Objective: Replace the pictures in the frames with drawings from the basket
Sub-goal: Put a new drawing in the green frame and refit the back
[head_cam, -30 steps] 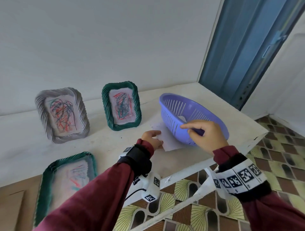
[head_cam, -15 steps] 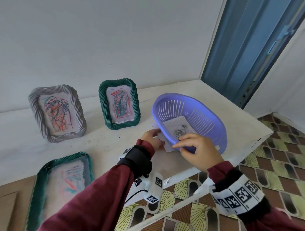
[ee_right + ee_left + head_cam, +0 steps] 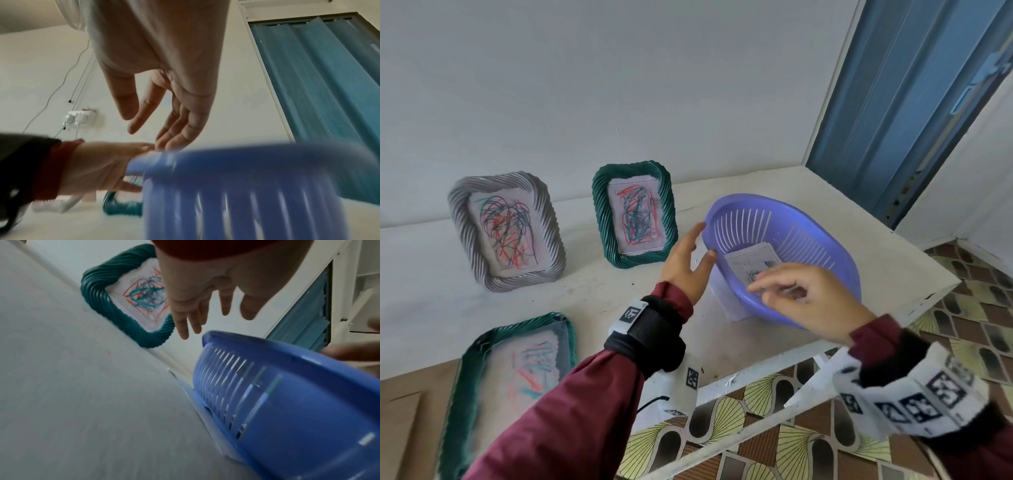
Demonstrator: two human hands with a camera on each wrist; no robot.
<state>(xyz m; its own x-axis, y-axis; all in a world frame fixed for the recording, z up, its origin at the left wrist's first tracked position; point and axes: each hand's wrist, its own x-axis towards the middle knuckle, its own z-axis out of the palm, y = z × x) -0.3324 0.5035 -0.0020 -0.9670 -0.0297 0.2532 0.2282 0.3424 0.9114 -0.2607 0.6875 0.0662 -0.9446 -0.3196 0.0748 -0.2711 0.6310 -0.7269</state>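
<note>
Hovering open-fingered and holding nothing beside the purple basket [image 3: 822,236] on the bench [image 3: 592,291]: left hand [image 3: 686,265] at its left rim, right hand [image 3: 810,301] over its near rim, drawings [image 3: 751,262] lying inside.

Head view high, facing down over the table [image 3: 585,294]; both wrist views low, close, sharing the purple basket [image 3: 298,402].

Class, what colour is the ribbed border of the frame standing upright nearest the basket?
Dark green; the upright frame shows best in the head view.
</note>
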